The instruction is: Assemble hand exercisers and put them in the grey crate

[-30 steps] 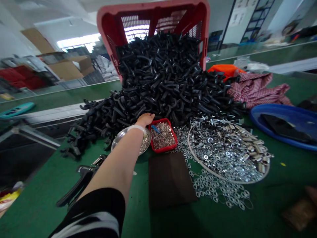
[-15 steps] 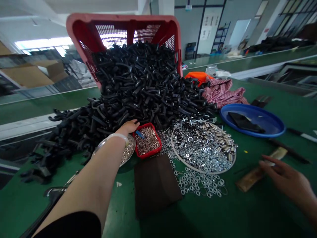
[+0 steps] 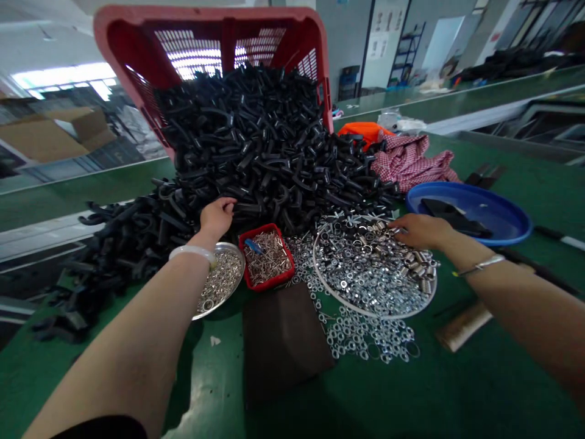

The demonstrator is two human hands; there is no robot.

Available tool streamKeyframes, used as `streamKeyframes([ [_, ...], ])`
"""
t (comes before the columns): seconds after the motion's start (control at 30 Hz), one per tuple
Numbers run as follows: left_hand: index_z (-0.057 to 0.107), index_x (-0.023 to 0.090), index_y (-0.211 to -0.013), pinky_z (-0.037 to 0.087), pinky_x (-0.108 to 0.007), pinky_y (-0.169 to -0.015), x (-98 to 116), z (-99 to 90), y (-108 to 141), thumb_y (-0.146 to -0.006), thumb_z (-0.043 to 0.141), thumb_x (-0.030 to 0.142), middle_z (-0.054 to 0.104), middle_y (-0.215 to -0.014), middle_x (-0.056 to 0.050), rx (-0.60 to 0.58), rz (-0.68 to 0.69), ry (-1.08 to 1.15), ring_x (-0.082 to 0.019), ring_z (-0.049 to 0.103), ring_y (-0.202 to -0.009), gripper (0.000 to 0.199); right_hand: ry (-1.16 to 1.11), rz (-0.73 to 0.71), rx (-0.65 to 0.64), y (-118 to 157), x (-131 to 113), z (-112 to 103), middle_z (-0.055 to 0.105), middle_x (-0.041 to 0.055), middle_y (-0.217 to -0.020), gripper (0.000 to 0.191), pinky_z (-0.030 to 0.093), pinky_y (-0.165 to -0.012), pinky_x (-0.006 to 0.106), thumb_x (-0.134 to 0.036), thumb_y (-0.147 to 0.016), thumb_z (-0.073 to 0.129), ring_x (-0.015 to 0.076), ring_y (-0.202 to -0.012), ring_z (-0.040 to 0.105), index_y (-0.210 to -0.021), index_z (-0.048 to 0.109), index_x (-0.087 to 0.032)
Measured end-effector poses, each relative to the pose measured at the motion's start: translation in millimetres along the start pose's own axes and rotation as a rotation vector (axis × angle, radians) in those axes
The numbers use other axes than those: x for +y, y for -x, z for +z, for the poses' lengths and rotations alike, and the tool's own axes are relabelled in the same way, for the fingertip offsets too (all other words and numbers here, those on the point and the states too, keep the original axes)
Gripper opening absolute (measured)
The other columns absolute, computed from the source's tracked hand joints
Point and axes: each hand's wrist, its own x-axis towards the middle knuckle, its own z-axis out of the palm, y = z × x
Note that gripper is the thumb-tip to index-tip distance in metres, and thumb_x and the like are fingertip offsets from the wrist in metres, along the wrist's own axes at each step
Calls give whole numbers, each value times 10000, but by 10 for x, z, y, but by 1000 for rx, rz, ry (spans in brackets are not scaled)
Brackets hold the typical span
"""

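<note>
My left hand (image 3: 217, 218) is at the front of a large pile of black curved plastic parts (image 3: 274, 146), its fingers curled together against them. What sits between its fingertips is hidden. Over the back right of a round white-rimmed tray (image 3: 329, 291), my right hand (image 3: 421, 230) has its fingers closed low among small coil-like metal pieces (image 3: 414, 265). Whatever they pinch is too small to make out. Washers and nuts (image 3: 361, 283) fill most of that tray. Between the hands stands a red square box (image 3: 269, 281) of small metal pins, with a blue piece on top.
A metal dish (image 3: 219, 280) of small parts lies beneath my left wrist. A dark pad (image 3: 286, 341) and loose washers (image 3: 370, 335) lie in front. A red crate (image 3: 210, 18) stands behind; a blue tray (image 3: 516, 235) and checked cloth (image 3: 415, 161) are to the right.
My right hand has moved left and away from me, from the brown bar to the round tray. My left hand has shifted left, off the red box's corner, to the black parts. The view tilted slightly.
</note>
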Motion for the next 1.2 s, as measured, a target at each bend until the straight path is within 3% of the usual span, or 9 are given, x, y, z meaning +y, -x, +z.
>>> streamKeyframes([
  [0.17, 631, 249, -1034, 500, -230, -722, 351, -573, 495, -818, 473, 229, 655, -979, 4, -330, 376, 179, -109, 621, -807, 268, -23, 38, 124, 93, -95, -110, 584, 180, -1046, 366, 364, -737, 387, -392, -797, 505, 277, -953, 517, -1010, 629, -121],
  [0.27, 687, 298, -900, 465, -231, -787, 590, -666, 1053, -790, 515, 208, 649, -1009, 22, -663, 689, 40, -116, 607, -883, 223, -504, 80, 259, 279, -296, -165, 608, 158, -922, 430, 382, -649, 314, -475, -790, 495, 186, -796, 537, -981, 576, -99],
  [0.37, 658, 335, -961, 441, -272, -837, 673, -516, 1577, -773, 478, 113, 629, -1068, 15, -839, 852, 5, -139, 600, -920, 342, -1136, 46, 65, 507, -591, -178, 617, 90, -872, 398, 341, -472, 227, -480, -735, 571, 101, -601, 498, -961, 534, -155],
  [0.47, 571, 303, -1122, 417, -317, -881, 612, -292, 1966, -797, 479, 205, 534, -1223, -39, -781, 743, 76, -182, 555, -1022, 352, -1401, 45, -96, 732, -842, -156, 617, 56, -838, 386, 311, -410, 199, -466, -677, 644, 84, -558, 480, -914, 541, -180],
  [0.6, 452, 223, -1239, 411, -363, -880, 472, -98, 2273, -633, 667, 380, 514, -1224, -126, -561, 298, 122, -254, 551, -1014, 662, -1460, 44, -182, 925, -955, -110, 616, 43, -825, 353, 313, -399, 195, -448, -690, 646, 81, -550, 466, -916, 550, -195],
  [0.67, 561, 200, -1084, 418, -364, -851, 446, -46, 2323, -655, 642, 343, 608, -1061, -121, -556, 197, 100, -265, 575, -960, 459, -1470, 49, -171, 963, -957, -90, 615, 40, -831, 353, 310, -398, 196, -439, -694, 648, 79, -544, 460, -936, 550, -201],
  [0.77, 604, 195, -905, 435, -330, -803, 534, 32, 2266, -731, 546, 257, 655, -928, -87, -602, 184, 222, -227, 602, -879, 194, -1509, 67, -182, 986, -984, -68, 615, 40, -839, 352, 324, -415, 204, -427, -690, 653, 87, -562, 478, -942, 549, -204],
  [0.9, 591, 171, -930, 461, -274, -736, 878, 227, 2039, -713, 573, 277, 667, -909, -58, -516, 176, 506, -179, 612, -822, 242, -1557, 96, -242, 1022, -1088, -55, 615, 44, -823, 306, 342, -445, 208, -423, -702, 633, 100, -604, 506, -884, 556, -189],
  [1.2, 648, 179, -846, 452, -311, -723, 1315, 623, 1692, -697, 575, 251, 668, -862, -85, -462, 198, 71, -227, 611, -825, 181, -1639, 158, -223, 1106, -1139, -45, 623, 48, -822, 315, 334, -431, 211, -403, -689, 637, 103, -591, 517, -905, 548, -192],
])
